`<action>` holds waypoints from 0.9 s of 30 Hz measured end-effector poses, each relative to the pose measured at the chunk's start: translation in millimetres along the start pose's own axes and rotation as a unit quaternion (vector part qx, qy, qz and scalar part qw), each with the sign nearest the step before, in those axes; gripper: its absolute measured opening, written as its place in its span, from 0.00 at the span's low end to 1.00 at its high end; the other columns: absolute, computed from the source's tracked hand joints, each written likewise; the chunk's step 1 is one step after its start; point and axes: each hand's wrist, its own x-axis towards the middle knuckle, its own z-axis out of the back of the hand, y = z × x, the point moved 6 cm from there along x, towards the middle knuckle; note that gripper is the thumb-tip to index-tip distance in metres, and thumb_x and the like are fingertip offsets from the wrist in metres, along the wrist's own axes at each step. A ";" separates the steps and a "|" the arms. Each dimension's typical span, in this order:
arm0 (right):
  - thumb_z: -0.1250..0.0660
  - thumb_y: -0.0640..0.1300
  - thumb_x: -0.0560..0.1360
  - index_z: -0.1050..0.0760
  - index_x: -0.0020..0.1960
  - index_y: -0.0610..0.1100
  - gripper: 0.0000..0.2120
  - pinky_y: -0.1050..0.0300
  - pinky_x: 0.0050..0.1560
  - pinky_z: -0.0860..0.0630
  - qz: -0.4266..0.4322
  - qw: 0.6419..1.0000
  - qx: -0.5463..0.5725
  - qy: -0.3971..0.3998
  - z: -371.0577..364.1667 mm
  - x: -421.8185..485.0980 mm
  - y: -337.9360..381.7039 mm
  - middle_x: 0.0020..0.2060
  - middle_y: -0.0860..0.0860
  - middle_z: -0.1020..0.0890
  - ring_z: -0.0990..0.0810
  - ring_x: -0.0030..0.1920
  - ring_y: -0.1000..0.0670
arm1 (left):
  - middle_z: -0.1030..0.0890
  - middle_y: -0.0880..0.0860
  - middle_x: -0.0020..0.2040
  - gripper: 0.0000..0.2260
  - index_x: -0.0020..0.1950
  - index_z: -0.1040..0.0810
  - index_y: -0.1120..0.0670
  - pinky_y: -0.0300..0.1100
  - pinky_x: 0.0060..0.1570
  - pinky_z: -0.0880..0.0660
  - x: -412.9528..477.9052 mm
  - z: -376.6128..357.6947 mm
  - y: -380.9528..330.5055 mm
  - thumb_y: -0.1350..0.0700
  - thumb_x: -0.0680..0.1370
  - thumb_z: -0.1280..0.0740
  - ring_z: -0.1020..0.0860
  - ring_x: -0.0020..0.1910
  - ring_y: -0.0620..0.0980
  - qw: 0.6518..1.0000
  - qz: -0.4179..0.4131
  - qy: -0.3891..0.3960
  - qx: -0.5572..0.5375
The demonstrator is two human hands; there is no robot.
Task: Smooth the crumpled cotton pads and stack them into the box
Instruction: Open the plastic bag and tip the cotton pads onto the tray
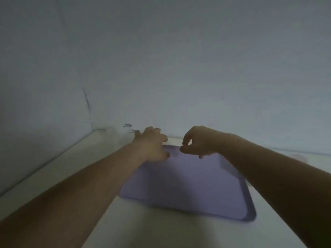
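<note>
1. Cotton pads cannot be made out anywhere in this dim, blurred view, and neither can the box.
2. The one container in sight is a lavender tray [197,190], flat with a low rim and rounded corners. It lies on a white table [143,230] with its far edge close to the wall [179,68].
3. The part of the tray floor that shows is plain lavender, darkened on its left part by shadow. Both forearms cross its side edges and hide parts of its rim.
4. The left hand [152,144] reaches to the tray's far left corner. Its fingers are splayed and loosely bent, and its thumb lies over the tray's edge. No object shows in its grasp.
5. The right hand [197,142] hangs above the tray's far edge, just beside the left hand but apart from it. Its thumb and forefinger curve toward each other in a ring, and the other fingers are curled under. I cannot tell whether anything is pinched between the tips.
6. On the wall to the left, a thin dark crack [86,101] runs downward, and a small dark scribble [127,125] sits just above the table's back edge.
7. A faint pinkish blot [298,156] lies at the far right of the table, too blurred to identify.
</note>
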 end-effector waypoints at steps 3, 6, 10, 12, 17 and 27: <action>0.33 0.57 0.78 0.18 0.58 0.48 0.16 0.50 0.54 0.16 0.023 0.998 0.044 -0.043 -8.3 -0.5 14.1 0.32 0.50 0.15 0.13 0.38 0.49 | 0.45 0.54 0.80 0.37 0.76 0.33 0.40 0.68 0.74 0.40 -21.7 -22.8 36.4 0.32 0.69 0.30 0.49 0.81 0.60 0.994 0.077 0.070 0.008; 0.32 0.60 0.77 0.20 0.63 0.51 0.19 0.50 0.54 0.16 0.028 0.995 0.088 -0.044 -31.6 6.6 25.3 0.35 0.50 0.14 0.13 0.36 0.51 | 0.35 0.54 0.68 0.32 0.72 0.28 0.43 0.60 0.65 0.26 -31.8 -46.5 56.5 0.37 0.69 0.30 0.37 0.72 0.60 0.995 0.078 0.054 0.004; 0.32 0.59 0.78 0.22 0.68 0.50 0.22 0.57 0.44 0.19 0.019 0.988 0.149 -0.041 -53.3 14.3 25.7 0.39 0.51 0.14 0.13 0.36 0.52 | 0.31 0.53 0.65 0.14 0.64 0.24 0.47 0.54 0.54 0.22 -33.2 -45.4 70.9 0.55 0.79 0.33 0.33 0.66 0.57 0.995 0.077 -0.067 0.009; 0.32 0.57 0.79 0.24 0.70 0.48 0.22 0.58 0.39 0.20 0.009 0.981 0.189 -0.035 -62.9 17.4 22.4 0.43 0.49 0.14 0.13 0.38 0.50 | 0.30 0.54 0.63 0.12 0.60 0.24 0.51 0.52 0.50 0.24 -30.8 -41.3 73.3 0.59 0.78 0.33 0.31 0.64 0.58 0.994 0.081 -0.071 0.012; 0.35 0.59 0.82 0.23 0.67 0.47 0.21 0.49 0.46 0.16 -0.035 0.907 0.417 -0.047 -66.5 24.6 13.7 0.52 0.46 0.15 0.12 0.45 0.45 | 0.28 0.58 0.56 0.12 0.48 0.32 0.52 0.52 0.48 0.31 -24.6 2.8 57.4 0.68 0.73 0.36 0.30 0.59 0.60 0.978 0.041 -0.189 -0.076; 0.27 0.52 0.79 0.18 0.52 0.39 0.15 0.38 0.48 0.15 -0.058 0.802 0.578 -0.135 -57.1 5.8 -57.2 0.45 0.40 0.12 0.12 0.43 0.39 | 0.26 0.51 0.59 0.11 0.57 0.23 0.53 0.48 0.55 0.26 -26.4 -26.2 -49.0 0.53 0.76 0.28 0.24 0.56 0.53 0.943 -0.089 -0.247 -0.206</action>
